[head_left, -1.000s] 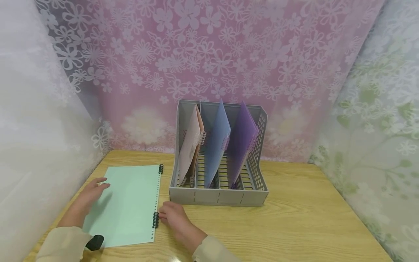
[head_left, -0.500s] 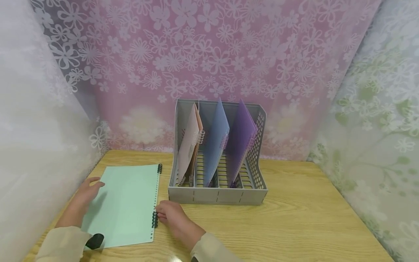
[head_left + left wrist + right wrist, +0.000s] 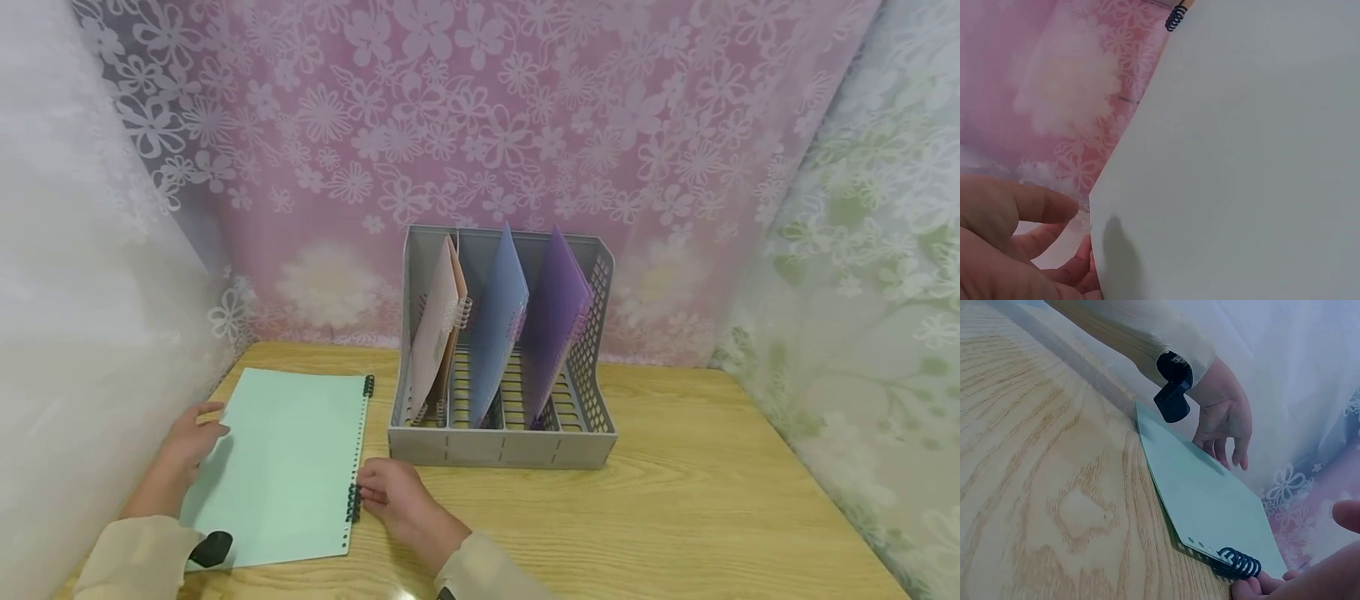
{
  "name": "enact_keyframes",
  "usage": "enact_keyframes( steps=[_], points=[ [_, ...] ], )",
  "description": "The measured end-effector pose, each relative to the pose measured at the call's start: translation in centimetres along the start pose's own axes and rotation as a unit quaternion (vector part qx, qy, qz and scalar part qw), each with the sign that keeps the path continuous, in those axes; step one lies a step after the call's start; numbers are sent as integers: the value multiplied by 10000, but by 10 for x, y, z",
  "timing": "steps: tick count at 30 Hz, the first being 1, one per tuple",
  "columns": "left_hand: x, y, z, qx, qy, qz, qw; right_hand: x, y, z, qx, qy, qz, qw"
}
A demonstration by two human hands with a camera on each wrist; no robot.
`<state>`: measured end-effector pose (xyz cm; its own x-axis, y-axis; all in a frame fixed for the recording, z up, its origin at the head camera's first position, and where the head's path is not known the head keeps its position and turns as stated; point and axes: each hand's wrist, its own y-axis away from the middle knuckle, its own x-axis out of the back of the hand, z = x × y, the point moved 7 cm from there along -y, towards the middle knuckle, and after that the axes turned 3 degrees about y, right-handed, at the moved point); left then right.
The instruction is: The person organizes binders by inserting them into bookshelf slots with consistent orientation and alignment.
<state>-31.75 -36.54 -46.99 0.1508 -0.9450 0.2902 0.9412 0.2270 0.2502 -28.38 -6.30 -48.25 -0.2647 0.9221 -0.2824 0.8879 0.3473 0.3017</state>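
A mint-green spiral notebook (image 3: 285, 467) with black coils along its right side lies at the left of the table in the head view. My left hand (image 3: 187, 446) is at its left edge. In the left wrist view, the lower fingertips of that left hand (image 3: 1029, 244) touch the notebook's edge (image 3: 1229, 156), while another finger stands apart from it. On the opposite side, my right hand (image 3: 397, 496) holds the edge by the lower coil (image 3: 353, 503), fingers curled. The right wrist view shows fingertips of the right hand (image 3: 1316, 575) at the coil, partly hidden.
Right of the notebook stands a grey file rack (image 3: 502, 447). Its slots hold upright spiral notebooks: pale pink (image 3: 435, 333), blue (image 3: 498, 325) and purple (image 3: 557, 325). Patterned curtains (image 3: 480, 108) enclose the wooden table (image 3: 675, 500) at the back and sides.
The notebook's far left corner has risen, and its left side has shifted slightly left. My left hand has moved a little left with it. The right hand stays by the lower coil.
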Motion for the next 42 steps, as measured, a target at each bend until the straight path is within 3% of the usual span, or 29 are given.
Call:
enact_keyframes(
  steps=[15,19,26,36,42],
  points=[
    [10,2,-10,142,-109,375,9991,-4,3,-4,178,-6,-136,9997],
    [10,1,-13,217,84,379,9990,-5,2,-4,330,9,-156,9993],
    [6,3,-11,284,547,332,9975,-9,4,-8,628,96,-327,9974],
    [0,12,5,60,671,-75,9977,-11,6,-11,588,431,-511,9960],
    [1,17,5,-12,617,-131,9980,-11,8,-13,522,530,-561,9957]
  ],
)
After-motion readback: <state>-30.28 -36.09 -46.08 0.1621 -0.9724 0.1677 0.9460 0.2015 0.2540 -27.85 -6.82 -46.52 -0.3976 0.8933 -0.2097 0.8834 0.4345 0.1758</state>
